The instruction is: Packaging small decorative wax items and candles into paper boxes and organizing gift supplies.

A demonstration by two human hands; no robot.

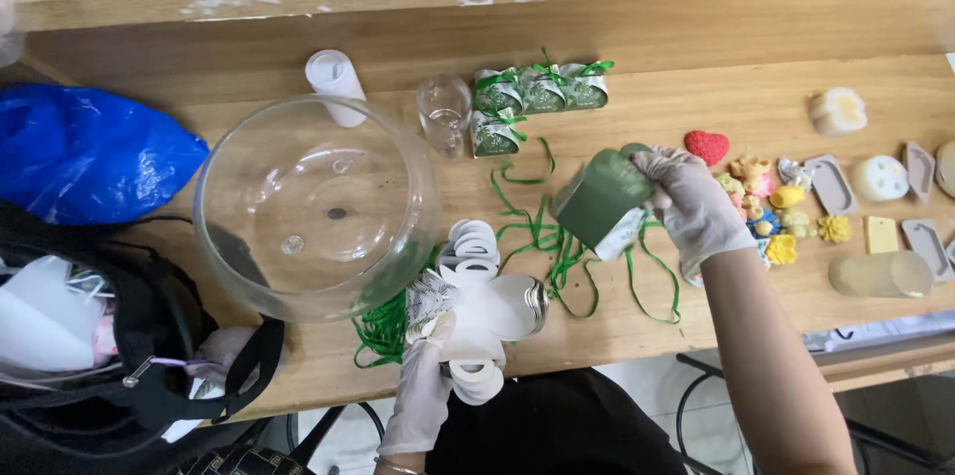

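Four ribbon-tied green boxes (537, 97) stand finished on the counter (696, 87); my right hand (691, 201) grips a fifth green box (602, 198), my left hand (423, 385) clutching unfolded white blanks (487, 311).

A green box blank (605, 198), partly folded into a small cube with a patterned white edge at its lower corner, is held tilted above the wooden table, over a tangle of green ribbon. A stack of flat white die-cut blanks (484, 311) with rounded flaps, 1 leaf-patterned piece at its left side, is held at the table's near edge, beside the glass bowl.
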